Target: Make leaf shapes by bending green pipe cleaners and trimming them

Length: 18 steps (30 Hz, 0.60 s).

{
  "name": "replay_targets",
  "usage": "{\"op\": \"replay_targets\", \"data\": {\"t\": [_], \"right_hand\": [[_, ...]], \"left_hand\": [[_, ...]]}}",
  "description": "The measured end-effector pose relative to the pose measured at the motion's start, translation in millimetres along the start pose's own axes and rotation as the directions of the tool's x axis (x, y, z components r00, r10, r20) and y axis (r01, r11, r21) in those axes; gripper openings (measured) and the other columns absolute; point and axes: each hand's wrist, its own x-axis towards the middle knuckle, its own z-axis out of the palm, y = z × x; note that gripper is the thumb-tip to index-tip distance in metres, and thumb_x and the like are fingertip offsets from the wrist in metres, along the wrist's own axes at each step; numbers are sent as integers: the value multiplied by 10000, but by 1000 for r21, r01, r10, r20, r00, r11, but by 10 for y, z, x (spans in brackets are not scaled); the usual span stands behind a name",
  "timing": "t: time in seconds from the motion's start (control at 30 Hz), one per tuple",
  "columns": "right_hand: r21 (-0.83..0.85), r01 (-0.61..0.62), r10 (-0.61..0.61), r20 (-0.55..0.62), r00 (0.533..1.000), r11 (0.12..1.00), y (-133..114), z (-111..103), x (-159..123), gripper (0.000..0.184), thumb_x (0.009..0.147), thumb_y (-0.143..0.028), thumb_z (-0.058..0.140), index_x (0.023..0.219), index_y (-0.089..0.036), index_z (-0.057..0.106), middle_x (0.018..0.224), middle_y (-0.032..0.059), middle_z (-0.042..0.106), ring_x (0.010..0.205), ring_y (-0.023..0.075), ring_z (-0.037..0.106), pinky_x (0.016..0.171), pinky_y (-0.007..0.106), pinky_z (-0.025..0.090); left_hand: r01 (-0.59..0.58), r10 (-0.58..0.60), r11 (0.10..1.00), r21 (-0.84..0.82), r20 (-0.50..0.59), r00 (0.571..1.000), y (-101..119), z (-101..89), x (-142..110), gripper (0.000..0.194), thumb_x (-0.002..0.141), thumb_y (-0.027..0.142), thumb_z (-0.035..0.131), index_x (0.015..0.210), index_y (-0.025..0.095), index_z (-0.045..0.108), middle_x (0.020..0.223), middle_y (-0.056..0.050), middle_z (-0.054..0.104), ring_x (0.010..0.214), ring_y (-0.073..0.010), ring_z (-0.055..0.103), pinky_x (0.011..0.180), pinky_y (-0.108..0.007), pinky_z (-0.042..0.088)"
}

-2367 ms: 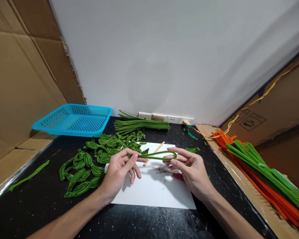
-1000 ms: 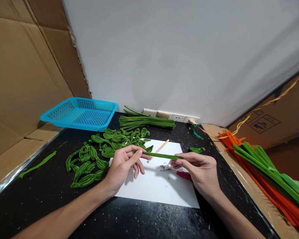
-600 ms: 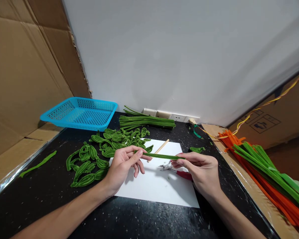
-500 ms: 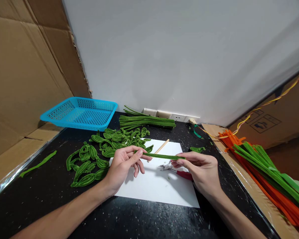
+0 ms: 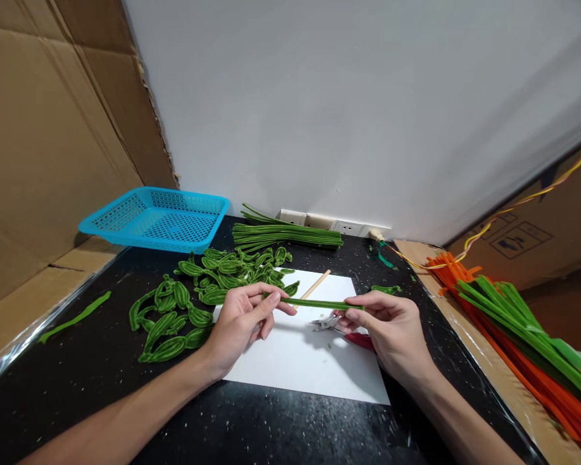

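Note:
A dark green pipe cleaner length, perhaps several strands side by side, is stretched level between my hands above a white sheet of paper. My left hand pinches one end between thumb and forefinger, the other fingers curled below. The opposite end is pinched by my right hand. Beneath the right fingers lie pliers with red handles, partly covered by that hand. A thin wooden stick rests on the paper behind the pipe cleaner. Left of the paper spreads a pile of looped green pipe cleaner leaves.
A blue basket stands at the back left. Along the wall lie a green pipe cleaner bundle and a socket strip. On cardboard at right are orange strips and bright green strips. A green scrap lies far left.
My left hand's lower fingers have curled in closer to the palm. Both hands keep their pinch on the green pipe cleaner, and the view has shifted very slightly.

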Motion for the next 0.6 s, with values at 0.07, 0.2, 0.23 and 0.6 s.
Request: {"op": "replay_targets", "data": {"t": [0.07, 0.2, 0.23, 0.6], "right_hand": [[56, -76, 77, -16, 997, 995, 16, -6, 1, 283, 639, -317, 999, 826, -183, 834, 701, 92, 802, 563, 223, 773, 508, 265, 658], [87, -109, 110, 0, 994, 990, 8, 3, 1, 274, 619, -297, 1010, 781, -176, 825, 667, 86, 787, 562, 228, 771, 510, 276, 662], [92, -104, 103, 11, 995, 990, 1, 8, 0, 264, 620, -289, 1009, 771, -177, 823, 657, 81, 782, 567, 229, 772, 515, 278, 664], [99, -100, 101, -1, 995, 990, -15, 14, 14, 259, 592, -279, 1015, 699, -180, 801, 621, 67, 762, 529, 215, 751, 503, 281, 654]], "left_hand": [[-3, 3, 1000, 3, 5, 1000, -6, -1, 2, 313, 911, 407, 784, 954, 101, 732, 872, -147, 808, 414, -31, 423, 392, -174, 243], [-3, 3, 1000, 12, 2, 1000, -10, -3, 6, 324, 911, 419, 779, 961, 102, 734, 839, -140, 803, 411, -36, 411, 391, -181, 230], [-4, 4, 1000, 16, 0, 1000, -10, -4, 7, 323, 915, 419, 774, 966, 102, 734, 829, -137, 801, 412, -37, 407, 392, -182, 226], [13, -14, 998, 55, 12, 1000, -3, -21, 10, 336, 911, 436, 765, 967, 108, 721, 863, -141, 800, 431, -47, 419, 403, -192, 244]]}}
